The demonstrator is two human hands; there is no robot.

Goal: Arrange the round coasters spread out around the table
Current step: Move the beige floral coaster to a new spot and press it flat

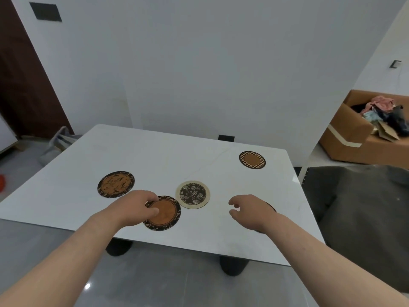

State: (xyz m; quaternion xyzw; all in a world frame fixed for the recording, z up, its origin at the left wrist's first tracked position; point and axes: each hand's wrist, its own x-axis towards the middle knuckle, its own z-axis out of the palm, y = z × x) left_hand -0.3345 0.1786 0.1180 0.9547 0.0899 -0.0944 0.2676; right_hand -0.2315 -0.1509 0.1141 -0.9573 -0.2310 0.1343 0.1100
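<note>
While both bare forearms reach in over the near edge of the white table [155, 151], the left hand [138, 206] rests on the near-left coaster [166, 214], a brown disc with a dark leaf-patterned border; its fingertips touch the coaster's left rim and its thumb lies on the brown face, so it looks to be pinching that edge, though whether the disc is lifted off the table I cannot tell. The right hand [250, 210] hovers with fingers loosely curled and spread, clasping nothing; under it a dark coaster [271, 207] shows only as a thin sliver at the wrist's right side, mostly hidden. Just beside the leaf-bordered disc, to its upper right and nearly touching it, lies a cream-rimmed coaster with a dark floral centre [192, 194]. To the left, a little farther back, sits an orange-and-black speckled coaster [116, 184], close to the left hand's knuckles but apart from them. Well apart from all these, near the far right corner of the table, lies a checker-bordered coaster [252, 160] with a brown centre. All the discs lie flat. Off to the right, a cardboard box [345, 138] holding crumpled cloth stands on a low white shelf
</note>
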